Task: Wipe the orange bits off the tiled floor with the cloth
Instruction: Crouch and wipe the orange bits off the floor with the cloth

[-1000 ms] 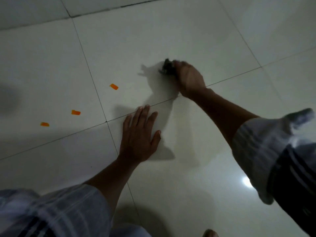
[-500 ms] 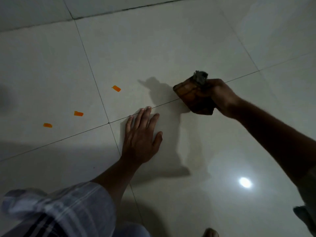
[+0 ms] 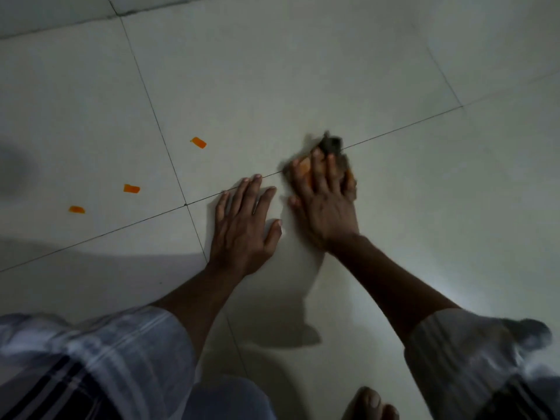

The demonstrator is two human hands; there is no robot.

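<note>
Pressing cloth (image 3: 331, 147) flat on floor (image 3: 303, 71), right hand (image 3: 325, 201) fingers spread over it; left hand (image 3: 245, 225) relaxed, braced beside. Three orange bits (image 3: 198, 142) left, well apart leftward.

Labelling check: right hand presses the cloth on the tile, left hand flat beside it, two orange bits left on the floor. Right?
Not two: the head view shows three orange bits left of the flat left hand. Right hand does press the dark crumpled cloth.

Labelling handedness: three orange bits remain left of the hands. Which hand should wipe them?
Right. The right hand already presses the cloth to the floor; the left hand lies flat, bracing, nearer the orange bits, but holds nothing.
</note>
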